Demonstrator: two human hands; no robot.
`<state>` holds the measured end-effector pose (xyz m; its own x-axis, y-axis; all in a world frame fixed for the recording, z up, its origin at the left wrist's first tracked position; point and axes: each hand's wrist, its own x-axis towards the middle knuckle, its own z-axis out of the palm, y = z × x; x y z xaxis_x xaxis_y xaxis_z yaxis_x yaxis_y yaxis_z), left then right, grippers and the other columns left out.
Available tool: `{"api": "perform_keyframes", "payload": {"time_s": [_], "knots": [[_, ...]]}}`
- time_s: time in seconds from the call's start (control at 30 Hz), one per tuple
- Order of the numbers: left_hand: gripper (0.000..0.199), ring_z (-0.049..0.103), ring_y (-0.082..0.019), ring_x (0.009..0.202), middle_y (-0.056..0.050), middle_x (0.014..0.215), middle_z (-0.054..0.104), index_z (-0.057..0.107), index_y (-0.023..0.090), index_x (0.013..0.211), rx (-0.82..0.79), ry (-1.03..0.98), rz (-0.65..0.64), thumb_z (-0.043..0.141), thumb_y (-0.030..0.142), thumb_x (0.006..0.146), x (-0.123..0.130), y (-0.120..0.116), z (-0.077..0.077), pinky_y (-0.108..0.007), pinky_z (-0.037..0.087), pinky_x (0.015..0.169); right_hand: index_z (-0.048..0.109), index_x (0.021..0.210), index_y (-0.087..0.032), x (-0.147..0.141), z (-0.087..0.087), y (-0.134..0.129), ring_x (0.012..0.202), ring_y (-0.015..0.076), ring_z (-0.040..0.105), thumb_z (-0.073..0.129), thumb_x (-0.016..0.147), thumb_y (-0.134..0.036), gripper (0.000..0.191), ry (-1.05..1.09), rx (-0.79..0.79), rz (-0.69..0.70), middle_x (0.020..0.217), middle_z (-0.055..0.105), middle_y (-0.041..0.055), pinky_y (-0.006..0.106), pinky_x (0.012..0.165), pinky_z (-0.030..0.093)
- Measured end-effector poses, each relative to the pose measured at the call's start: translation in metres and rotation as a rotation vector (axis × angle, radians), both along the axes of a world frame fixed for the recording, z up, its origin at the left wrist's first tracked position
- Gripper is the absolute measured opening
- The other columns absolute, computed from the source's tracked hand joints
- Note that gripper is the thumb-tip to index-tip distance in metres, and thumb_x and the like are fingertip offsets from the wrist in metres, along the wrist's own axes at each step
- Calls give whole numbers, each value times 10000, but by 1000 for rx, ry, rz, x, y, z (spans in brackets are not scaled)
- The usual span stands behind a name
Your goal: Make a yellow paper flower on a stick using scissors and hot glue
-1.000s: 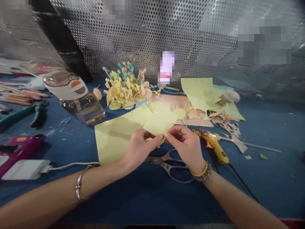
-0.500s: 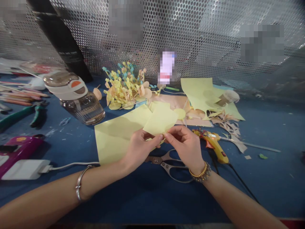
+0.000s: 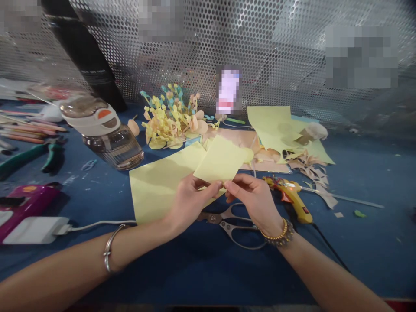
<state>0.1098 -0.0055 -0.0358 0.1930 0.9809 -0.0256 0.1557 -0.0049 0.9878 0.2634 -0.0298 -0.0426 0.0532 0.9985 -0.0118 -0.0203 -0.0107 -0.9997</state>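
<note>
Pinching a small yellow paper [image 3: 221, 158] by its near edge, the left grip [image 3: 192, 200] and right grip [image 3: 258, 201] almost meet at the thumbs; the paper extends beyond them; scissors [image 3: 214, 218] lie below them on the worktop [image 3: 195, 273]; a glue gun [image 3: 294, 197] lies beside the right grip.

From my end I see a silvery metal panel [image 3: 276, 47] full of round holes, spanning the far side, left to right. I can't make out what's behind it; blurry shapes only, and pixelated patches hide parts. Light glints whitish off the metal near the middle; far right looks darker, greyer. Blue surface [image 3: 367, 255] runs up to the panel, scuffed with pale specks. Reddish strip [image 3: 401, 304] at near right, past the surface edge.
</note>
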Motion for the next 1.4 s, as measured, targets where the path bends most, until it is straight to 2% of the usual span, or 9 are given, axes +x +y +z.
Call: {"api": "perform_keyframes", "payload": {"time_s": [0.23,0.43,0.6,0.87,0.93,1.03,1.17,1.3,1.4], "knots": [[144,680,-157,649,-27,707,742,681,171,677,8,2,0,671,294,752,0,1,-2,-214,539,566,687,746,-183,2,1,-1,504,115,593,679,774,-333,153,-113,23,-9,567,617,-24,231,493,525],[147,679,-149,652,-28,745,747,683,164,746,0,-1,-3,672,311,758,-1,0,0,-203,529,557,631,738,-185,0,-2,-3,499,112,592,636,820,-356,190,-194,87,-31,582,604,-24,220,486,503],[193,676,-151,637,-17,703,733,680,159,836,18,-4,5,671,336,760,-1,0,-2,-209,520,554,601,760,-184,-3,-2,-6,505,110,607,605,846,-371,205,-267,141,-52,657,630,-3,215,487,495],[209,664,-151,591,5,592,693,683,156,826,-4,18,58,680,349,747,2,-1,4,-196,488,495,567,718,-181,-6,-2,-7,496,108,609,573,873,-386,257,-296,177,-72,605,584,-28,205,491,468],[198,661,-151,595,-2,590,690,687,155,752,1,14,55,684,353,745,2,-1,2,-199,489,501,565,719,-178,-6,-3,-7,491,109,610,571,875,-387,261,-292,181,-81,599,578,-32,204,490,463],[193,667,-159,656,-20,669,711,692,159,722,21,-49,29,707,351,729,3,-2,-4,-216,514,562,572,727,-173,-4,-4,-6,485,111,613,574,874,-383,256,-284,188,-96,586,575,-35,203,493,463],[211,672,-165,757,-31,845,735,697,181,922,21,-189,-18,695,300,748,7,-2,-7,-253,543,667,580,735,-173,-2,-3,-5,483,113,613,581,869,-377,244,-282,196,-108,578,586,-34,202,500,466],[134,660,-151,690,-19,746,711,679,168,810,28,-175,28,694,283,741,11,-2,-5,-237,516,612,589,745,-176,-2,-2,-5,484,116,609,577,870,-371,233,-281,203,-133,558,587,-38,208,519,472],[166,648,-151,664,-3,681,679,621,165,715,38,-181,71,710,305,720,15,0,-4,-239,492,589,586,749,-178,0,-2,-4,487,121,614,571,870,-381,236,-261,200,-149,566,595,-36,215,528,477]]}}
